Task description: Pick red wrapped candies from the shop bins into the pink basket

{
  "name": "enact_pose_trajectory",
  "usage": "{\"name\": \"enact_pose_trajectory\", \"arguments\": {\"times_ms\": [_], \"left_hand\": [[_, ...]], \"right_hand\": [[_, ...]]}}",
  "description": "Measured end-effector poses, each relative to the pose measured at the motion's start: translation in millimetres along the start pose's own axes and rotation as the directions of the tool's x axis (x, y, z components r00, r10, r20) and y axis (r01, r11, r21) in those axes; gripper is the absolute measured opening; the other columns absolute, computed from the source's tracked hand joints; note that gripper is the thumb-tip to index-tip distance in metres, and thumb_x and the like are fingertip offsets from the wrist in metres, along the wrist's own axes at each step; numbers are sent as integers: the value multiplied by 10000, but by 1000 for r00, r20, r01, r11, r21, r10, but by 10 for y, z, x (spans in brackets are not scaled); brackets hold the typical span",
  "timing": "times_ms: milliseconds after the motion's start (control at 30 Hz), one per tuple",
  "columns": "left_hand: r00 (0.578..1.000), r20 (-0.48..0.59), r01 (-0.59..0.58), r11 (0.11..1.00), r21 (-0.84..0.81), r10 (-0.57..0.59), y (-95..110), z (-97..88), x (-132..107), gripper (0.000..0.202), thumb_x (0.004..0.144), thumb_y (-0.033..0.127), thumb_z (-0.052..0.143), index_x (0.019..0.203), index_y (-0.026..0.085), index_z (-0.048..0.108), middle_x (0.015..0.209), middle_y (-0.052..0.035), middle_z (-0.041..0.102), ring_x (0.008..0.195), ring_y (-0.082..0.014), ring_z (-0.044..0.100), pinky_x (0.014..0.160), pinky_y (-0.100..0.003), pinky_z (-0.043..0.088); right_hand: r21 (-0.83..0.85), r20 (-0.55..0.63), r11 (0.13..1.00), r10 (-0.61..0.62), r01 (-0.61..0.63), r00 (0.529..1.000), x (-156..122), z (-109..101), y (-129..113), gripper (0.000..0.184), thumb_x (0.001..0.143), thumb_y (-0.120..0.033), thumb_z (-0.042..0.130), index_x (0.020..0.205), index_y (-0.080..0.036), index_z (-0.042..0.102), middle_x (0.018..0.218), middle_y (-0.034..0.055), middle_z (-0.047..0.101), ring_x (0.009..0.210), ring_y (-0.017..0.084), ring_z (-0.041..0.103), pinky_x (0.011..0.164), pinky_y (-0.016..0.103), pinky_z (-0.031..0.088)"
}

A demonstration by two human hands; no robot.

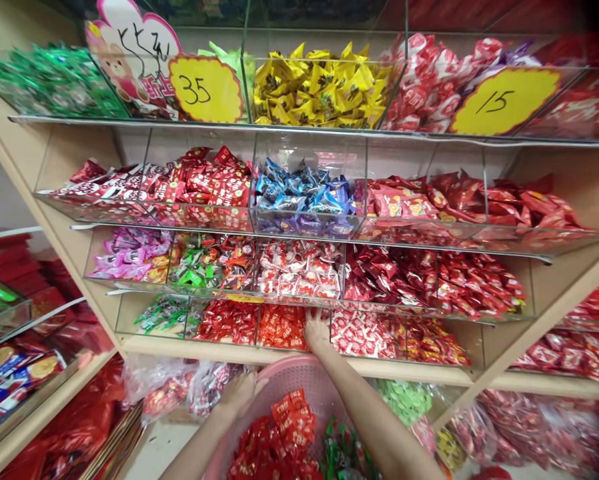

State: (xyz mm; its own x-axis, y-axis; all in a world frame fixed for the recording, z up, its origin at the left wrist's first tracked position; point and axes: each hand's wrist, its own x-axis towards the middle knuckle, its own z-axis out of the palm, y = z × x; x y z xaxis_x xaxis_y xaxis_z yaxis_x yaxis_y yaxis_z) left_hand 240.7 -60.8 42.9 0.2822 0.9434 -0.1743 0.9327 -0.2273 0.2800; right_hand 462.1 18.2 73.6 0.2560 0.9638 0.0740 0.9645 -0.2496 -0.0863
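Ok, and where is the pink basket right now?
In the head view, the pink basket is at bottom centre, just below the lowest candy shelf, with the left hand on its left rim.

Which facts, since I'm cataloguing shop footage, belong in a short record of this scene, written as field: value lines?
Left hand: holds the rim of the pink basket
Right hand: in the lowest candy row, by the orange-red packets; its grip is unclear
Basket contents: red packets, green packets
Top row: includes yellow packets
Second row: blue packets among red ones
Number cards: 35 and 15, both yellow
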Motion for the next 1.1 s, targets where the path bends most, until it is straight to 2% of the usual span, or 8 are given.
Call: {"name": "enact_pose_trajectory", "arguments": {"times_ms": [100, 167, 367, 567, 800, 1000, 1067, 1100], "left_hand": [[999, 25, -43, 998, 53, 42, -50, 22, -50, 468, 878, 477, 237, 974, 172, 580, 996, -128, 668, 986, -259, 610, 794, -336, 444], [999, 13, -39, 997, 71, 38, -75, 39, -70, 478, 884, 476, 212, 973, 171, 570, 989, -130, 669, 976, -256, 614, 789, -336, 445], [999, -9, -41, 996, 73, 41, -63, 45, -83, 496, 877, 500, 204, 946, 173, 572, 966, -127, 673, 947, -264, 622, 764, -343, 447], [1000, 6, -19, 996, 83, 19, -17, 28, -79, 580, 868, 533, 165, 996, 159, 589, 994, -143, 666, 953, -273, 619, 769, -360, 459], [1000, 8, 15, 971, 237, -17, 78, -45, -78, 594, 879, 489, 156, 1015, 125, 605, 985, -158, 665, 951, -279, 618, 791, -383, 463], [999, -7, 39, 968, 250, -38, 166, -83, -85, 623, 870, 513, 155, 1002, 116, 616, 969, -178, 664, 931, -305, 623, 768, -409, 469], [999, -20, 34, 967, 251, -30, 167, -85, -85, 632, 867, 519, 155, 980, 118, 630, 967, -181, 661, 933, -297, 622, 770, -397, 466], [999, -26, 29, 966, 257, -23, 163, -90, -86, 637, 867, 519, 154, 972, 116, 636, 963, -183, 661, 932, -296, 621, 772, -396, 464]], "right_hand": [[-9, -5, 999, 32, -32, 999, 8, 54, -22, 531, 816, -108, 419, 1337, -199, 376, 1416, 267, 228, 1163, 336, 469, 873, 465, 383], [-8, -10, 999, 47, -47, 999, 4, 84, -23, 497, 823, -104, 409, 1314, -183, 405, 1386, 270, 281, 1166, 336, 465, 856, 452, 401], [1, -31, 1000, -7, 7, 1000, -37, 113, 15, 446, 833, -41, 316, 1223, -190, 474, 1259, 206, 442, 1004, 252, 585, 740, 323, 470], [6, 20, 999, -41, 41, 999, -48, 109, 30, 430, 837, -28, 272, 1180, -169, 490, 1215, 199, 450, 910, 228, 630, 685, 305, 478], [50, -10, 995, -89, 90, 996, -125, 29, 68, 348, 882, -104, 277, 1163, -171, 472, 1189, 180, 458, 893, 204, 629, 685, 287, 460], [328, -50, 940, -86, 98, 995, -218, -122, 104, 314, 845, -204, 453, 1158, -185, 474, 1178, 149, 485, 903, 212, 618, 731, 289, 445], [503, -74, 861, -45, 76, 996, -230, -147, 101, 320, 817, -230, 510, 1132, -180, 494, 1167, 147, 505, 953, 217, 598, 770, 286, 440], [612, -79, 788, -22, 66, 997, -244, -154, 97, 314, 801, -248, 536, 1106, -176, 508, 1139, 140, 529, 954, 215, 595, 772, 285, 443]]}}
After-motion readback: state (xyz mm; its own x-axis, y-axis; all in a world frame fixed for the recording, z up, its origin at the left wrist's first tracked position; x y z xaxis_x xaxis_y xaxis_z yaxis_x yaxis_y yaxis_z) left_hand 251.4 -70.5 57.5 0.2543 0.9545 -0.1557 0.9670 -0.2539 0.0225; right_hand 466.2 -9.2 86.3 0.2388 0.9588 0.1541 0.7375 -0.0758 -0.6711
